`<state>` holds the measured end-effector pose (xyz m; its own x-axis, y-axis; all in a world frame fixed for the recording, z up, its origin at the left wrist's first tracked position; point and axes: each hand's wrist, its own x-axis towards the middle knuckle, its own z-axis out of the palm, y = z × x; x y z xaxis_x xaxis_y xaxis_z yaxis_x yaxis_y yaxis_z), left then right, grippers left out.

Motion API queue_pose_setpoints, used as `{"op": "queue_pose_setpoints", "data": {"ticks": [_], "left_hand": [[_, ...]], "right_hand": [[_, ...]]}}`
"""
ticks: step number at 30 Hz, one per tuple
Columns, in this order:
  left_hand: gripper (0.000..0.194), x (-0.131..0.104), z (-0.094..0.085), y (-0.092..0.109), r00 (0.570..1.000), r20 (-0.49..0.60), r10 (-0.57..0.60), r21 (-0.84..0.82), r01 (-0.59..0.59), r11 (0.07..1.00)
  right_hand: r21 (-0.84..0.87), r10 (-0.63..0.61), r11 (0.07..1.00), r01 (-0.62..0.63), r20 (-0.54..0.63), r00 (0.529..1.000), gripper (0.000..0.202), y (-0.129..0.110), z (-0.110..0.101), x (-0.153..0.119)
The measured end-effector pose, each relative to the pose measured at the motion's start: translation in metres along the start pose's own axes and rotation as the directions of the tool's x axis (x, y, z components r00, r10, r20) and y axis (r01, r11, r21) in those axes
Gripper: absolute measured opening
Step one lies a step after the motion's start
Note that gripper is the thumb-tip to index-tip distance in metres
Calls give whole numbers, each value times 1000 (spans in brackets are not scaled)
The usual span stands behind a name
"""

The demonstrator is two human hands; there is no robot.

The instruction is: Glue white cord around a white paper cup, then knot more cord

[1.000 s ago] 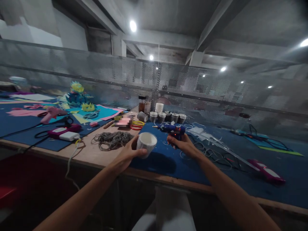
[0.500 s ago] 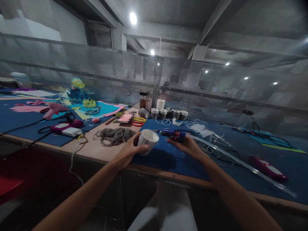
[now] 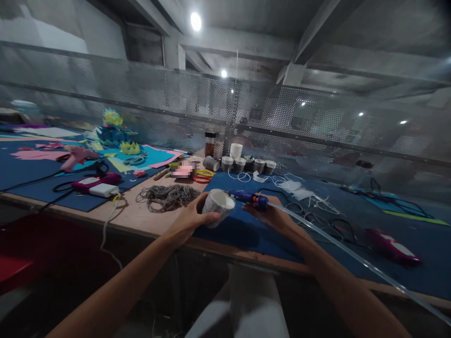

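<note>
My left hand [image 3: 197, 214] is wrapped round a whitish cup [image 3: 215, 210], held tilted above the table's front edge with its mouth toward the right. In my right hand [image 3: 273, 213] is a blue glue gun [image 3: 249, 198], its nozzle pointing left at the cup's rim. Whether the tip touches the rim I cannot tell. A long clear glue stick [image 3: 338, 241] runs out of the gun's back, over my right forearm. Left of the cup lies a tangled heap of grey cord [image 3: 167, 197].
Several wrapped cups [image 3: 240, 164] stand at the back, near a dark-lidded jar [image 3: 210, 144]. Red and yellow scissors [image 3: 203, 176] lie before them. A pink glue gun [image 3: 75, 158] and coloured paper are on the left. White cords and a purple box [image 3: 392, 246] lie on the right.
The glue gun has moved slightly left, bringing its nozzle up to the cup's rim. Its glue stick now slants further down to the right. The cup stays in my left hand.
</note>
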<state>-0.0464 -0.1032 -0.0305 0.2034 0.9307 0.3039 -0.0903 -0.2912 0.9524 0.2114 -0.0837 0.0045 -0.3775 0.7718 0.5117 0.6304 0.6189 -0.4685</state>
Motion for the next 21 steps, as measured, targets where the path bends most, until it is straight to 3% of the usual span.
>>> {"op": "queue_pose_setpoints", "data": {"ticks": [21], "left_hand": [[71,-1,1,2,1000,-27,-9,0,10,1000]], "right_hand": [[-30,0,1000,0,0,1000,32,4,0,-1]]}}
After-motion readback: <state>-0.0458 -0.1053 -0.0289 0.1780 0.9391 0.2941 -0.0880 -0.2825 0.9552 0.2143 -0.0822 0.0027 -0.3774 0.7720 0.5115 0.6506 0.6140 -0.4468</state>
